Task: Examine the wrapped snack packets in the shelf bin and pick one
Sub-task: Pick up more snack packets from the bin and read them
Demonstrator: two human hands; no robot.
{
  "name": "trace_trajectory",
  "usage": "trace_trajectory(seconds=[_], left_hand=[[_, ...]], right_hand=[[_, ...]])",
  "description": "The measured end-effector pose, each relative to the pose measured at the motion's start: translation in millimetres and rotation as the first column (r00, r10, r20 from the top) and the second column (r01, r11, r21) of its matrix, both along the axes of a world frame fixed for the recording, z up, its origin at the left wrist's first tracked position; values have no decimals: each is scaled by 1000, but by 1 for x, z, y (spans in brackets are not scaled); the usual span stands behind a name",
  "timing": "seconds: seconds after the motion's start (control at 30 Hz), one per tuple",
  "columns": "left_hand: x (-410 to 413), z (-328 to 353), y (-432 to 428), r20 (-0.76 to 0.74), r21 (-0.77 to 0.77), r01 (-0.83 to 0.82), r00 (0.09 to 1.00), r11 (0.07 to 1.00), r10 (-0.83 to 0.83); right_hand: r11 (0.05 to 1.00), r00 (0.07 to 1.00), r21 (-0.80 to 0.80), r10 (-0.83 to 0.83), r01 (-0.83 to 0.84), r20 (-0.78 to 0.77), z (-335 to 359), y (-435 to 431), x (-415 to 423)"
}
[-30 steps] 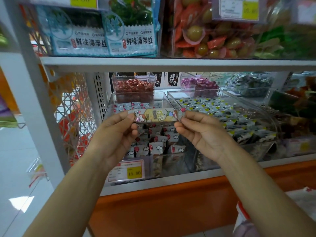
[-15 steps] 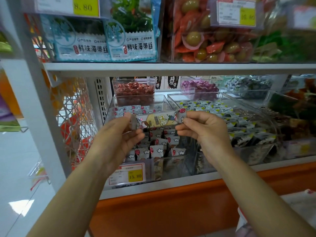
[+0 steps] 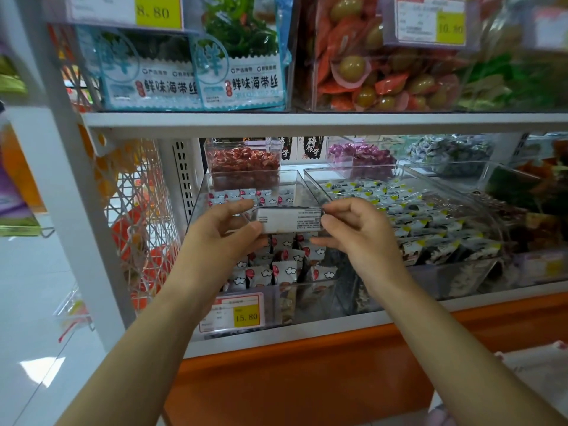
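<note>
Store shelving fills the view, with a white shelf (image 3: 307, 123) overhead carrying blue-and-white seaweed bags (image 3: 239, 66) and an orange base panel (image 3: 307, 379) below. On the lower level stands a clear shelf bin (image 3: 196, 210), partly filled with small wrapped snack packets (image 3: 285, 267) printed with white clouds and red dots; a price tag (image 3: 236, 312) reading 15.80 is fixed to its front. One packet (image 3: 290, 221) is held level above the bin, its pale side with fine black print facing the camera. The left hand (image 3: 224, 235) pinches the packet's left end between thumb and curled fingers, and the right hand (image 3: 356, 238) pinches the right end the same way, so both are clamped on it. Just to the right sits a neighbouring bin (image 3: 399, 170) of black, white and yellow packets, and a white wire rack (image 3: 138, 210) stands on the left.
</note>
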State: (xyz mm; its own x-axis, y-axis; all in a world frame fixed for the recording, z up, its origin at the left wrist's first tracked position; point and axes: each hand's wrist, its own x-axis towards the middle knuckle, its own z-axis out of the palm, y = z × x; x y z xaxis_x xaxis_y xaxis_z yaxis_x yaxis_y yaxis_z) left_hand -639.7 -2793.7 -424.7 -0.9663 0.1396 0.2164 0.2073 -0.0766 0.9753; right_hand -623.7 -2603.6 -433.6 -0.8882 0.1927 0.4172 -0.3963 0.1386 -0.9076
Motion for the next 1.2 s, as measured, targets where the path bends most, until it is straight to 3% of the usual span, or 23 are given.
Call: trace_trajectory(seconds=[0.3, 0.53, 0.67, 0.97, 1.2], left_hand=[[5, 1, -2, -126, -203, -12, 992, 979, -14], [6, 2, 1, -106, -241, 25, 993, 970, -52], [4, 1, 4, -69, -227, -5, 998, 974, -11], [2, 3, 2, -147, -245, -185, 977, 952, 152], [-1, 1, 2, -191, -251, -222, 966, 942, 176]], right_hand=[[995, 995, 80, -61, 67, -85, 3, -4, -2], [955, 973, 203, -192, 216, -131, 4, -6, -5], [946, 971, 249, -169, 208, -167, 4, -10, -3], [951, 982, 271, -112, 151, -152, 2, -15, -1], [960, 978, 234, -118, 157, -170, 2, -17, -1]])
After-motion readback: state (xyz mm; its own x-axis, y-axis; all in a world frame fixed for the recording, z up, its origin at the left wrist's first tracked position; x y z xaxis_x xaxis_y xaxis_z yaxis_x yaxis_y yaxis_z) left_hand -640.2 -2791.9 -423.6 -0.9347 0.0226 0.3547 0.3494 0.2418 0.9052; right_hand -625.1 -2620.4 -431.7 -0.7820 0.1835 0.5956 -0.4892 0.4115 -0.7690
